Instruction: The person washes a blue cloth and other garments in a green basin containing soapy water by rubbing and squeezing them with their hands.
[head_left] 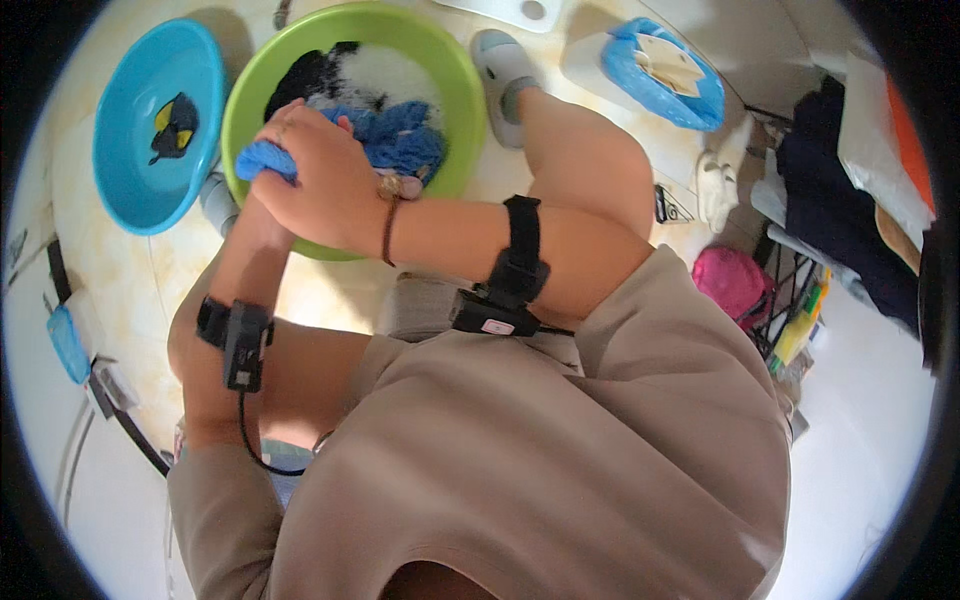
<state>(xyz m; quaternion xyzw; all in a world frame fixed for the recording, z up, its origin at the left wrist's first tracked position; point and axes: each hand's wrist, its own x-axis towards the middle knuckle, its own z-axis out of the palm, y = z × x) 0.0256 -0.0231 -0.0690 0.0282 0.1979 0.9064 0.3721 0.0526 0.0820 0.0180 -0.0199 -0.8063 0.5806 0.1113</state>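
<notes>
A bunched blue cloth [266, 160] is gripped in my right hand [325, 170], whose fingers curl over it above the near left part of a green basin [468, 130]. Underneath, my left hand [270, 208] meets the right one; only its wrist side shows, and its fingers are hidden. More wet blue cloth [405, 140] lies heaped in the basin beside my right hand. Behind that heap are black fabric [300, 82] and whitish suds or water with dark specks [385, 75]. Whether the held cloth joins the heap cannot be seen.
A blue basin [110, 130] holding a small black and yellow item [174, 127] stands at the left. My slippered foot [500, 85] is right of the green basin. A bin with a blue bag [705, 105], white shoes [715, 190] and a loaded rack [785, 270] line the right.
</notes>
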